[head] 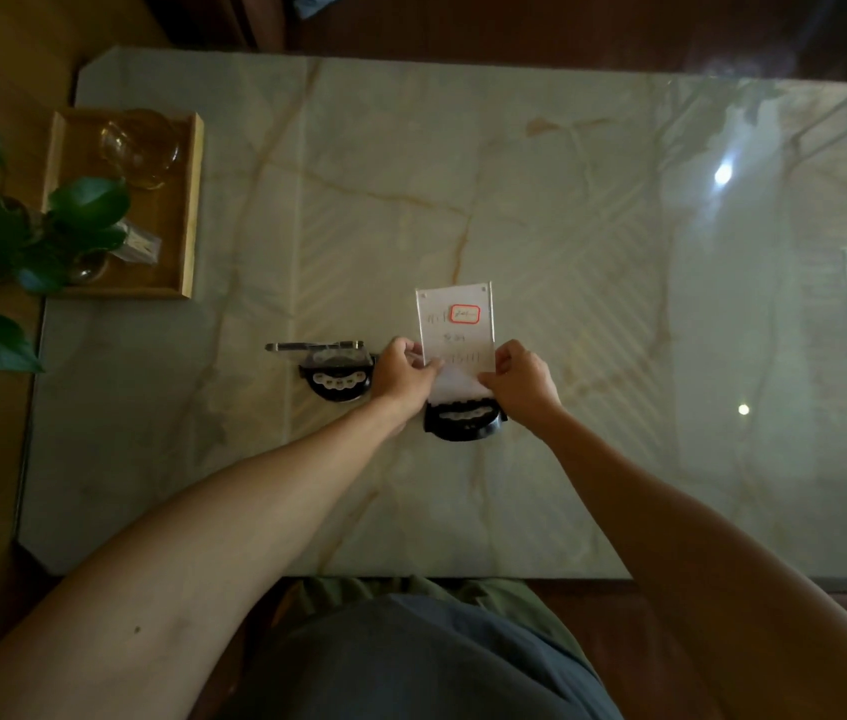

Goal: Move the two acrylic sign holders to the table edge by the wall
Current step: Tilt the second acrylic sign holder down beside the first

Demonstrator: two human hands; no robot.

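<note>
An acrylic sign holder (456,324) with a white handwritten card and a red-bordered label stands on a black base (464,419) near the middle of the marble table (566,226). My left hand (403,374) pinches its left edge and my right hand (522,381) pinches its right edge. A second sign holder (338,368), seen nearly edge-on on its own black base, stands just to the left, close beside my left hand.
A wooden tray (192,200) with a glass jar (143,148) sits at the table's far left, by the wooden wall (0,59). Green plant leaves (5,236) overhang that side. The table's right half reflects windows.
</note>
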